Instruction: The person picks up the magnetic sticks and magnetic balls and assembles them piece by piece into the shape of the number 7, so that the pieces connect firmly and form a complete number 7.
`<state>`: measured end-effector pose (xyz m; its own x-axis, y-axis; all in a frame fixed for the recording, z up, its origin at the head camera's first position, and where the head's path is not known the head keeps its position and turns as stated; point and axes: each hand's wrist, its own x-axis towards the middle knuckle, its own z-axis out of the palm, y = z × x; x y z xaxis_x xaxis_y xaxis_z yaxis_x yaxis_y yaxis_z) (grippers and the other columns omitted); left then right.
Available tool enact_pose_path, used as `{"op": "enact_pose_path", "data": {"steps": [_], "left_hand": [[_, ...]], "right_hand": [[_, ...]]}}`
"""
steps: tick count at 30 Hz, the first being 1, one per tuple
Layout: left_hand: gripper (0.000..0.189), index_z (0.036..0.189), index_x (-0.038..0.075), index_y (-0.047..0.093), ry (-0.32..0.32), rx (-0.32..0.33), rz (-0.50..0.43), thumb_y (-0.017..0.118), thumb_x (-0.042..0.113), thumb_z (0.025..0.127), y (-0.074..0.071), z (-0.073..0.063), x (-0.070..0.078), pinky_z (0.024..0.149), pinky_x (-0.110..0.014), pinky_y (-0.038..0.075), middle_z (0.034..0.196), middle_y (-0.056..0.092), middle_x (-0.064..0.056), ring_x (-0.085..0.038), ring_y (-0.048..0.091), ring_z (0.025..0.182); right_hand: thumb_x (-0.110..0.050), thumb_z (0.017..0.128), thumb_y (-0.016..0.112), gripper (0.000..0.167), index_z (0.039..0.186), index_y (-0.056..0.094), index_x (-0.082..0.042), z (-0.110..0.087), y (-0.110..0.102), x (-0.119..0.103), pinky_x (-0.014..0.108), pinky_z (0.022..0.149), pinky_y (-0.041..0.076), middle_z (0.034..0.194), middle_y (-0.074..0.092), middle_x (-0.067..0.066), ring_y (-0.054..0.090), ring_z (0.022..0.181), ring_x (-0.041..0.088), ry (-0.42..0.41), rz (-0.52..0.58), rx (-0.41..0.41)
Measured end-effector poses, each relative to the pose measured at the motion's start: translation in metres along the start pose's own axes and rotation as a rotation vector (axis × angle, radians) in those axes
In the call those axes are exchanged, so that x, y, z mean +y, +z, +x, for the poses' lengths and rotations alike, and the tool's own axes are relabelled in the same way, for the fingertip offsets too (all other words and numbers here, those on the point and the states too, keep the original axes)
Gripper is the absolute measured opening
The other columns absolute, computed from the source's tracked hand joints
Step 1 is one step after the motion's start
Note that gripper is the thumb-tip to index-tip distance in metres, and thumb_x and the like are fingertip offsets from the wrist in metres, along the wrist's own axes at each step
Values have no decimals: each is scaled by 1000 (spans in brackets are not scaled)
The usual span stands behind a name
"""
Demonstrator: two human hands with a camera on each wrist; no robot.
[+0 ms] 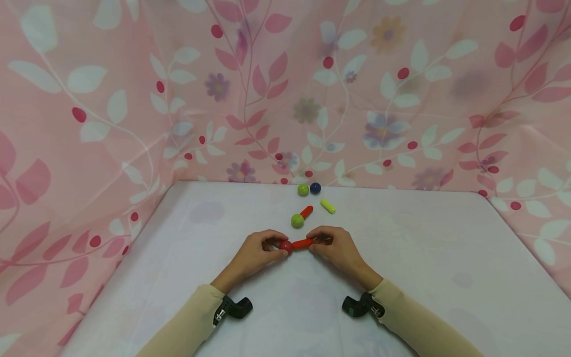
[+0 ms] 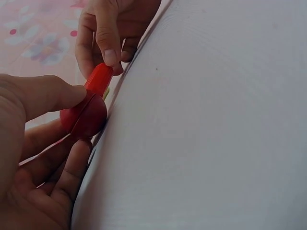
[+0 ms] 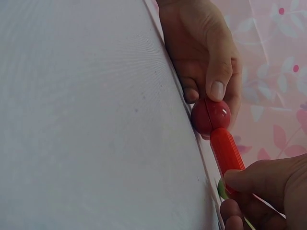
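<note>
My left hand (image 1: 260,249) pinches a dark red grooved ball (image 2: 84,116) between thumb and fingers. An orange-red ridged stick (image 3: 226,151) meets the ball end-on, and my right hand (image 1: 336,248) grips its far end with thumb and fingers. Ball and stick form one line between the two hands, low over the white table (image 1: 200,277). Just beyond them lies a green ball (image 1: 297,220) with a red stick (image 1: 307,212) against it, pointing away to the right.
Farther back are a second green ball (image 1: 303,190) and a dark blue ball (image 1: 315,188), side by side near the table's back edge. A yellow-green stick (image 1: 327,206) lies in front of them. A pink floral curtain (image 1: 276,99) hangs behind the table.
</note>
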<state>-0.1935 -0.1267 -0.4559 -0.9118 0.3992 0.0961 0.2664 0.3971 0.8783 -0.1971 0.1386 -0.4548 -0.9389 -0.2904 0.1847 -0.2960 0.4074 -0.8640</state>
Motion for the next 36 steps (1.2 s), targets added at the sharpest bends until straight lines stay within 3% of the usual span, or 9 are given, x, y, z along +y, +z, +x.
{"op": "enact_pose_path", "data": {"steps": [9, 17, 21, 25, 31, 36], "left_hand": [[35, 124, 12, 74, 12, 6, 1, 82, 19, 91, 1, 1, 0, 75, -30, 53, 104, 71, 4, -16, 67, 82], [31, 120, 17, 75, 6, 21, 36, 83, 18, 90, 1, 1, 0, 73, -31, 53, 102, 71, 6, -15, 66, 80], [31, 120, 17, 75, 1, 21, 32, 82, 19, 90, 1, 0, -1, 73, -30, 53, 101, 71, 6, -15, 66, 80], [31, 120, 18, 75, -7, 19, 29, 82, 21, 91, 2, 0, -1, 72, -30, 52, 102, 71, 6, -15, 66, 80], [28, 118, 19, 76, -6, 33, 25, 82, 23, 91, 1, -1, -1, 71, -30, 51, 104, 70, 7, -16, 64, 80], [28, 119, 18, 75, -3, 21, 19, 82, 24, 92, 1, 0, -2, 71, -30, 50, 103, 71, 6, -16, 65, 80]], "right_hand": [[2, 86, 82, 23, 105, 79, -10, 0, 0, 2, 29, 75, 53, 92, 72, -1, 65, 83, 17, -2, -11, 2], [2, 87, 80, 22, 106, 79, -9, 0, 1, 1, 29, 75, 53, 92, 72, -2, 65, 83, 18, 6, 2, -11], [-1, 90, 79, 20, 108, 78, -8, 0, -1, 1, 33, 81, 54, 97, 73, -1, 66, 88, 18, 8, 18, -14], [-5, 94, 76, 17, 111, 77, -7, 3, -10, -3, 37, 89, 54, 104, 74, 0, 67, 97, 18, 23, 27, -3], [-8, 99, 71, 15, 112, 76, -4, 11, -29, -8, 36, 84, 55, 109, 74, 10, 66, 99, 23, 46, 52, 53], [-10, 99, 71, 14, 111, 77, -7, 15, -40, -5, 33, 81, 55, 110, 75, 6, 66, 101, 23, 89, 40, 90]]}}
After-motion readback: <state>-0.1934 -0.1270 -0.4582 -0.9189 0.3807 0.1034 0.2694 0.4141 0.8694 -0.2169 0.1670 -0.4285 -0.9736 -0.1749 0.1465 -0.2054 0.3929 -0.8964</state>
